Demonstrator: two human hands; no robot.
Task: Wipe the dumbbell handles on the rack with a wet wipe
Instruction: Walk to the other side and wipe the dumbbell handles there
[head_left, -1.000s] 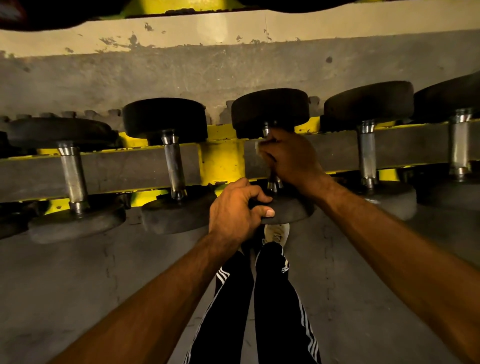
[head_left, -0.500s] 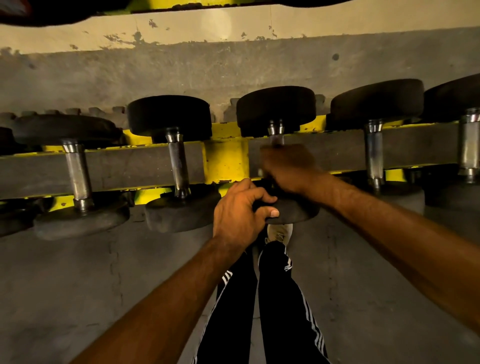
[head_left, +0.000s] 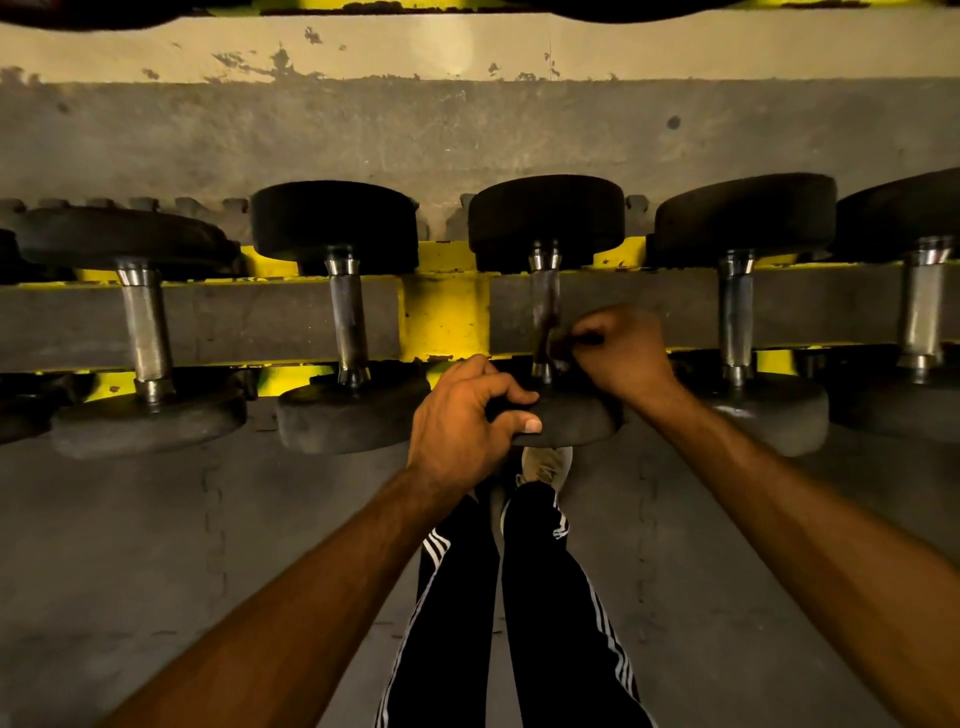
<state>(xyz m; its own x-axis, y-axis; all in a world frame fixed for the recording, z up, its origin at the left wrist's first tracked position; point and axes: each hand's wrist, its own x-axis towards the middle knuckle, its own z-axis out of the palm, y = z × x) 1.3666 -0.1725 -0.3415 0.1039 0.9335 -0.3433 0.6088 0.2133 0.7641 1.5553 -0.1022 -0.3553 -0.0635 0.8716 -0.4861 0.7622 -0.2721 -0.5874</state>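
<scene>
R hand (head_left: 618, 353) has slid down the dumbbell handle (head_left: 544, 299) since 1 s ago. Then it was up by the far head (head_left: 545, 218). Now it sits at the near end, just above the collar, w/ most of the knurled bar bare beyond it. L hand (head_left: 462, 421) hasn't shifted.

Fingers: R hand's are curled in tight against the bar's right side, gripping at the handle. Wet wipe itself can't be made out, prob. bunched inside the fingers, but it's too dark there to tell. L hand has fingers over the top and thumb on the front rim of the near head (head_left: 576, 421), holding it and, I'd say, steadying the dumbbell.

Where it lies: dumbbell is 3rd from left in the row, across the grey rack rail (head_left: 260, 322), just right of the yellow bracket (head_left: 444, 317). Its long axis runs straight away from the person, near head to far head, so a wiping stroke goes fwd/back along that line, not sideways. Bare bar lies beyond R hand's fingers, toward the wall. L hand is nearer the body, below and left of R, touching the head only.

Judgement: this pass is at its near limit, so next is either a stroke back up or moving on. Right neighbour handle (head_left: 735, 312) is closer to R hand; left neighbour handle (head_left: 349, 322) is nearer L hand. Can't tell which are already done. Risk: dumbbell rolling on the rail if L hand lets go mid-stroke.
</scene>
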